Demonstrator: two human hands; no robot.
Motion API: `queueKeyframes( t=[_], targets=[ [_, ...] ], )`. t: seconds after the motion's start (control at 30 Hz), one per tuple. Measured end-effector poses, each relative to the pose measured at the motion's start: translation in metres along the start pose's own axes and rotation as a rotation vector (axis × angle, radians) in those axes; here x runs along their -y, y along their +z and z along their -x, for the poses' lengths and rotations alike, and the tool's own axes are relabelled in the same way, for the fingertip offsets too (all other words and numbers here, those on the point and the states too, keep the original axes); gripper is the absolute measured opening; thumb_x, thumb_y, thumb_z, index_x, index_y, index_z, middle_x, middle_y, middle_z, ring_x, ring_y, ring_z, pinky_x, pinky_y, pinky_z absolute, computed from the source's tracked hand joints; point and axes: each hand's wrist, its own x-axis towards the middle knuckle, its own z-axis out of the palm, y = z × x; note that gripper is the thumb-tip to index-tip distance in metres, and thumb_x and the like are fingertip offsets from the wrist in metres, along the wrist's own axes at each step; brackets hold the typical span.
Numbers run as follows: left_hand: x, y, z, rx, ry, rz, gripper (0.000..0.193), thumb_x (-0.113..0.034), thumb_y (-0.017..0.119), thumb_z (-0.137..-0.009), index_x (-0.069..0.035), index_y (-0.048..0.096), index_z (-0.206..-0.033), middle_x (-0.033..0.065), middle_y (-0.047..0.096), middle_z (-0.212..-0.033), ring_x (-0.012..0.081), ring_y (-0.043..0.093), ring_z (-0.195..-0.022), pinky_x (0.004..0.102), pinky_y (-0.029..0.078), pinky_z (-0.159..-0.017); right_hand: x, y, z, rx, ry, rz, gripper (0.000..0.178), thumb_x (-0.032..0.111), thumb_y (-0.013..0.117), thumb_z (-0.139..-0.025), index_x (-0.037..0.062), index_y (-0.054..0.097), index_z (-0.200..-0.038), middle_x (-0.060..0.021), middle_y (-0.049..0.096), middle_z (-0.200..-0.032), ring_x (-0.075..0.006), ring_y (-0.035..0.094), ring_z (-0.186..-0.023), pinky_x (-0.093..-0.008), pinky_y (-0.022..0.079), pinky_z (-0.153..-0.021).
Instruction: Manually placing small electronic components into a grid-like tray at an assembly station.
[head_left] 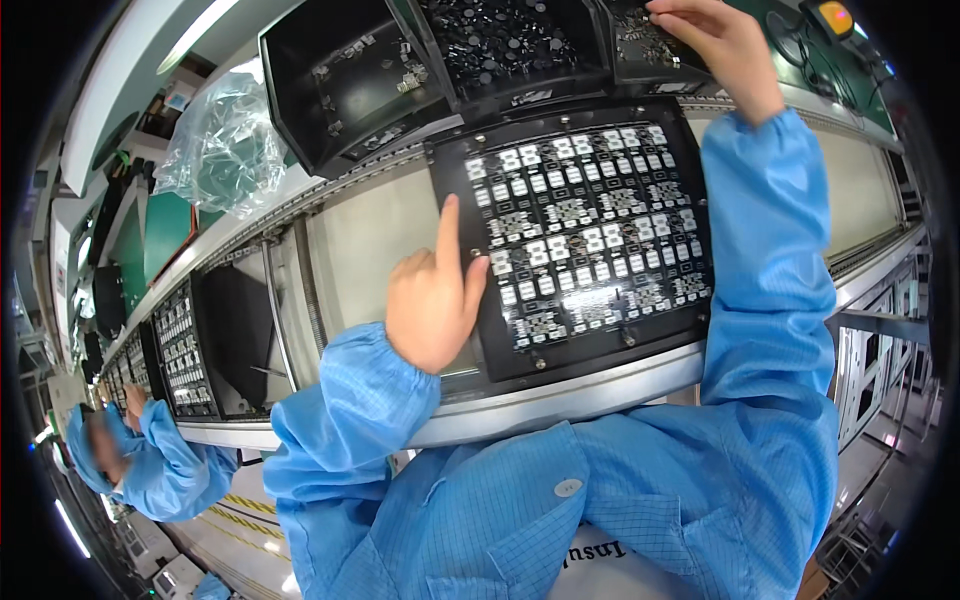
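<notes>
A black carrier board (460, 330) lies on the conveyor in front of me, bearing a panel of circuit boards (590, 235) with rows of white digit displays and small parts. My left hand (435, 305) is at the panel's left edge, index finger and thumb stretched out, the other fingers curled, holding nothing visible. At the upper right, my right hand (722, 45) reaches over a black bin of small metallic parts (640, 40), its fingertips close together in a pinch. Whether a part sits between them is too small to tell.
A black bin of round dark parts (495, 45) and another with a few small pieces (350, 85) stand behind the carrier. A clear plastic bag (228, 145) lies left of them. Further left, more loaded carriers (185, 350) line the conveyor, where a co-worker in blue (175, 465) works.
</notes>
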Motion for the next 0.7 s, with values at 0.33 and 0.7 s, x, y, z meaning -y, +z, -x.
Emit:
queueKeyframes(
  t=[0.33, 0.7],
  targets=[
    [-0.026, -0.021, -0.131, -0.154, 0.477, -0.172, 0.023, -0.010, 0.058, -0.082, -0.008, 0.062, -0.105, 0.0109, 0.059, -0.082, 0.0289, 0.057, -0.082, 0.0388, 0.048, -0.071, -0.011, 0.065, 0.060, 0.361, -0.269, 0.385, 0.010, -0.002, 0.061, -0.079, -0.0014, 0.063, -0.088, -0.0097, 0.062, -0.085, -0.0219, 0.062, -0.077, -0.0286, 0.049, -0.069],
    [-0.018, -0.007, -0.205, 0.289, 0.162, -0.642, 0.019, -0.005, 0.056, -0.080, -0.008, 0.067, -0.095, 0.0111, 0.066, -0.094, 0.0295, 0.064, -0.094, 0.0397, 0.053, -0.078, -0.021, 0.086, 0.070, 0.433, -0.236, 0.458, 0.009, 0.006, 0.054, -0.085, 0.0073, 0.058, -0.093, -0.0100, 0.064, -0.088, -0.0306, 0.061, -0.087, -0.0391, 0.050, -0.074]
  ],
)
